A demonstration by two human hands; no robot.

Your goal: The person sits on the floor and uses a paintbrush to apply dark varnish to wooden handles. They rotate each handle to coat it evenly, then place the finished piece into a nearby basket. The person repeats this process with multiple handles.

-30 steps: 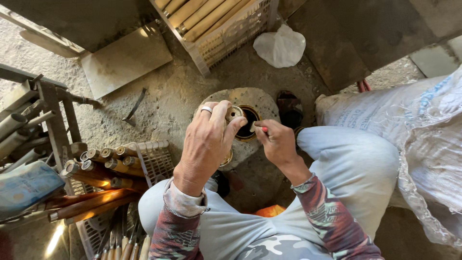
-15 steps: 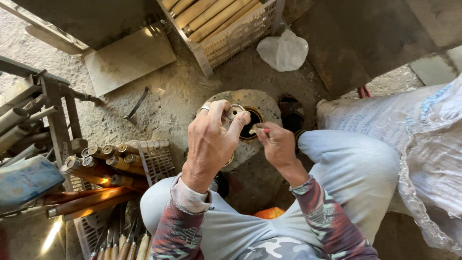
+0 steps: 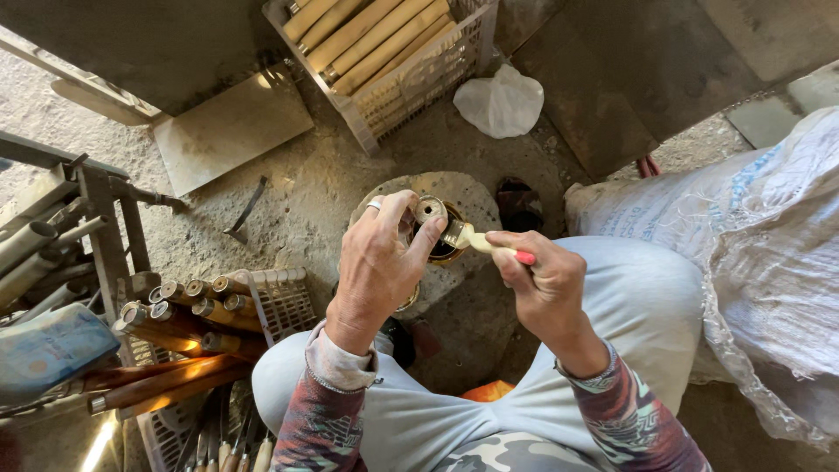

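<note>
My left hand (image 3: pixel 377 262) grips a wooden handle whose round metal-ringed end (image 3: pixel 429 210) points up between thumb and fingers. A ring sits on one finger. My right hand (image 3: pixel 542 278) holds a small brush (image 3: pixel 476 239) with a pale handle and red tip, its bristles touching the handle's end. Both hands hover over a small open tin (image 3: pixel 447 249) that stands on a round stone block (image 3: pixel 446 194) in front of my knees.
A plastic crate (image 3: pixel 280 301) at the left holds several dark wooden handles with metal ferrules. Another crate (image 3: pixel 389 96) of pale wooden sticks stands at the top. A white plastic bag (image 3: pixel 502 100), a metal plate (image 3: pixel 229 127), a metal frame (image 3: pixel 96 227) and a woven sack (image 3: pixel 752 227) surround me.
My left hand has turned the handle so its round end now faces up. My right hand has drawn back slightly and the brush now shows clearly against that end.
</note>
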